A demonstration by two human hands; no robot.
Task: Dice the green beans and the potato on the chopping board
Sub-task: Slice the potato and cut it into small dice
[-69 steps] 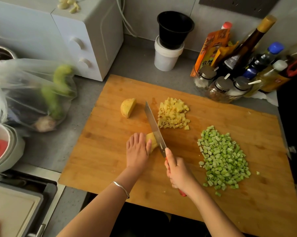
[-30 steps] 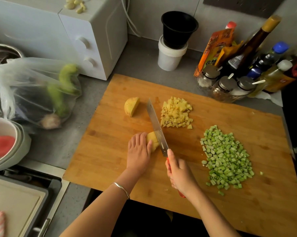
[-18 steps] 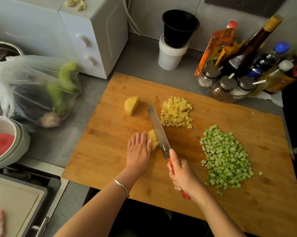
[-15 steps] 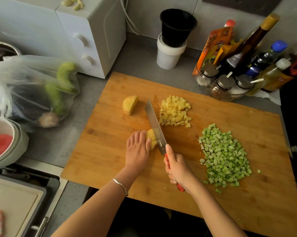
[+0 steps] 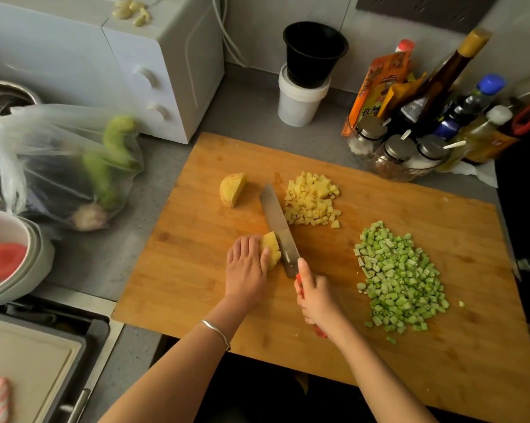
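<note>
The head view looks down on a wooden chopping board (image 5: 196, 270) that lies on a gray surface (image 5: 105, 254).

The left hand (image 5: 247, 270) is in the middle of the board. Its fingers (image 5: 245, 245) bend over a potato piece (image 5: 271, 248) and hold it down. There is a thin bracelet (image 5: 216, 331) on that wrist.

The right hand (image 5: 317, 296) grips the red handle of a knife (image 5: 277, 227). One finger lies along the top of the blade. The blade touches the right side of the potato piece and points away from the person.

Just past the knife tip, to the right, is a pile of potato cubes (image 5: 314, 199). Past the left fingers, a bit to the left, sits a bigger potato chunk (image 5: 232, 189), not yet cut small. To the right of the right hand is a big pile of cut green beans (image 5: 401, 279).

Far to the left of the fingers, off the board, is a clear plastic bag (image 5: 53, 160) with green things in it. Near it is a white bowl (image 5: 10, 261) with something red inside.

Behind the bag stands a white oven (image 5: 153, 71) with garlic pieces (image 5: 132, 12) on top. Behind the board, by the gray wall (image 5: 257, 19), a black cup (image 5: 314, 53) sits in a white tub (image 5: 300, 102). At the back right are bottles (image 5: 440, 80) and small jars (image 5: 394, 148).
</note>
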